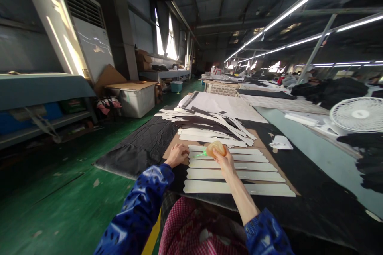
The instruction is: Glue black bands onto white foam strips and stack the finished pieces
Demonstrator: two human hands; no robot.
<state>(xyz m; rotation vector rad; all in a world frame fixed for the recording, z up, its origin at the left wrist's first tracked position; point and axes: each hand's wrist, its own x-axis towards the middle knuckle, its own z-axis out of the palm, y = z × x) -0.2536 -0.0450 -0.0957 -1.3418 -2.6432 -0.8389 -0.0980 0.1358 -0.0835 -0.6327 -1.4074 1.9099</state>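
The left hand (178, 154) and the right hand (223, 158) are near each other, over a counter (323, 191) covered with black cloth. Below them lies a brown board (273, 158), probably serving as a flat, firm base. Just beyond the hands is a heap of loose strips (199, 118), white and dark, perhaps placed there for easy reach. Under the right arm, white strips (260, 188) lie parallel and spaced, it seems so that each surface is free. The left hand, its fingers bent, is beside their left ends; I cannot tell whether it presses one. The right hand is wrapped around an amber squeeze bottle (213, 147), tipped sideways, so its green nozzle (201, 153) points toward the left hand, low over a strip, maybe for exact control. Whether the tip touches is too small to see. The right forearm hides the middle of several strips.
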